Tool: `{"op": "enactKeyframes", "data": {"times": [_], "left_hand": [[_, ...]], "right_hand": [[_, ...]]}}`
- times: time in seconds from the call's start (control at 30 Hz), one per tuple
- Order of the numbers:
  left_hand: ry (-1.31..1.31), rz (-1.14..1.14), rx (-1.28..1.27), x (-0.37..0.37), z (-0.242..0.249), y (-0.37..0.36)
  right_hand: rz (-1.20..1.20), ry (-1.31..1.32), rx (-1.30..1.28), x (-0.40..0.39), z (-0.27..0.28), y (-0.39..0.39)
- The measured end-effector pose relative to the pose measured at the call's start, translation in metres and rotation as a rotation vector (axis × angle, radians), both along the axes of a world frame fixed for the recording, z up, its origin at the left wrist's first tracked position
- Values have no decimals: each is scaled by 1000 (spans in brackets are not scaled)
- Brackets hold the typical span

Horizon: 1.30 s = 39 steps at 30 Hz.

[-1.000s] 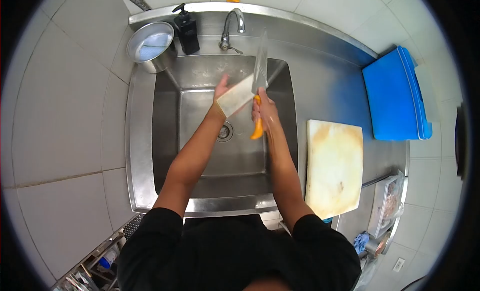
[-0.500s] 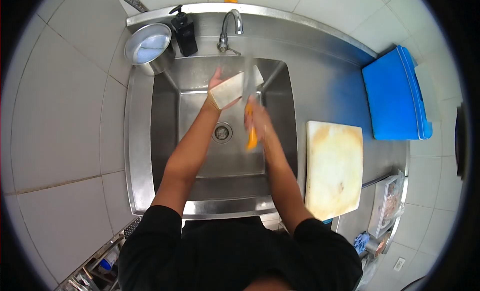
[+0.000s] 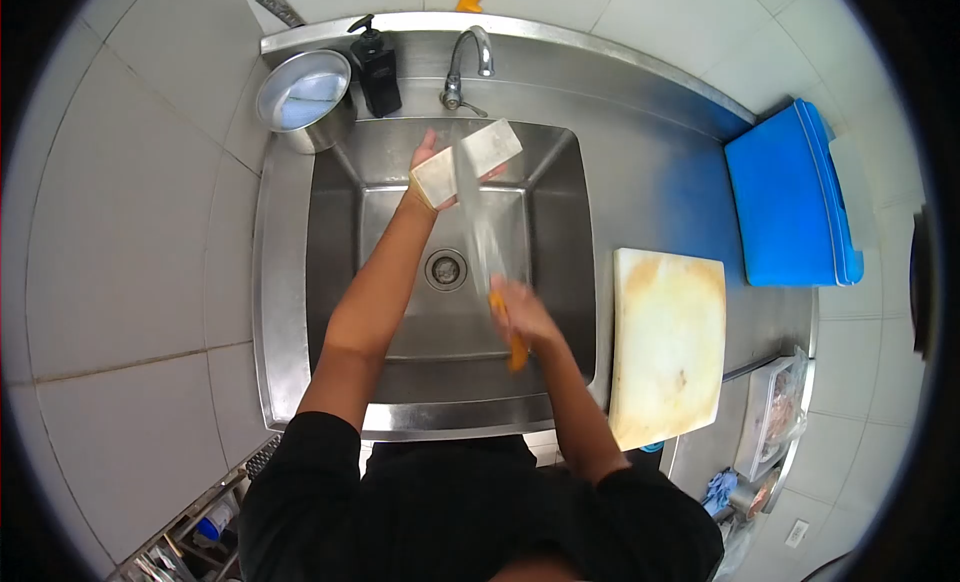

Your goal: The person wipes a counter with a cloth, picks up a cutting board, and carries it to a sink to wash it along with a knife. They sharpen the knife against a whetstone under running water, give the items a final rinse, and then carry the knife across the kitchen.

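Over the steel sink, my left hand holds a pale rectangular block from beneath, with its fingertips showing past the edges. A knife with an orange handle is in my closed right hand, nearer to me over the sink. The blurred blade points away from me, and its far end lies across the block's upper face.
Behind the sink stand a faucet, a black pump bottle and a steel pot. To the right are a stained cutting board, a blue box and a plastic container.
My right hand has drawn the knife back towards me, so only its far part now crosses the block. The block has shifted slightly left in my left hand.
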<state>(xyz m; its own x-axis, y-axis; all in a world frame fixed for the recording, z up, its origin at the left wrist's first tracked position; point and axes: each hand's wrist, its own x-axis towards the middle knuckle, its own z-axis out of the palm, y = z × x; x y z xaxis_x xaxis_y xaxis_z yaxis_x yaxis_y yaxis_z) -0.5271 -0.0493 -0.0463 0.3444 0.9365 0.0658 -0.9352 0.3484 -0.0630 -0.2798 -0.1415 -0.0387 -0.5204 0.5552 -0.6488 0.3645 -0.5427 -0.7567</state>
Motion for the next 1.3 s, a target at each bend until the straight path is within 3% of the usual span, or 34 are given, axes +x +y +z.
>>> {"op": "enactKeyframes", "data": {"times": [0.03,0.07,0.1,0.17,0.2,0.3,0.33,0.43,0.47,0.57,0.63,0.7,0.77,0.83,0.9,0.97,1.03,1.1,1.17,1.23,1.3], "left_hand": [[36,45,-37,-6,3,0],[-39,-59,350,-12,-22,8],[-40,-60,341,-5,-23,1],[108,62,32,18,-16,-7],[-108,-36,65,20,-38,-4],[26,-1,118,28,-37,-4],[-85,-70,164,19,-35,1],[-13,-42,295,-4,-23,12],[-54,106,36,-2,-5,5],[9,25,40,1,-18,0],[21,-15,90,17,-28,-3],[-264,-110,49,26,-39,-5],[-229,-56,18,16,-45,10],[-28,-67,242,-4,-30,16],[-73,-13,126,-15,-16,16],[-35,92,12,-11,-9,15],[4,7,135,-1,-31,13],[-335,-114,152,19,-46,6],[-242,-78,171,16,-43,6],[100,-17,98,0,-20,10],[37,-33,210,-13,-22,13]], "right_hand": [[19,21,-91,17,-3,-19],[36,41,-188,29,-6,-29],[34,41,-197,28,-6,-21],[-29,-79,76,9,-3,25],[-136,54,67,-6,-1,54],[-297,225,38,-40,1,83],[-344,277,31,-47,3,85],[-45,53,15,-8,-9,-2],[43,2,3,4,-11,-21],[93,-98,82,10,1,0],[-87,39,55,-17,-6,55],[-329,275,88,-48,4,95],[-299,247,30,-51,-7,80],[-149,157,-8,-40,-10,46],[-27,80,-1,-19,-9,5],[7,-61,-25,-4,-8,-3],[-94,57,-19,-23,-10,44],[-243,228,-23,-48,-4,90],[-336,306,-7,-61,-3,86],[-259,201,-35,-55,-8,54],[-52,128,-117,-20,-11,2]]}}
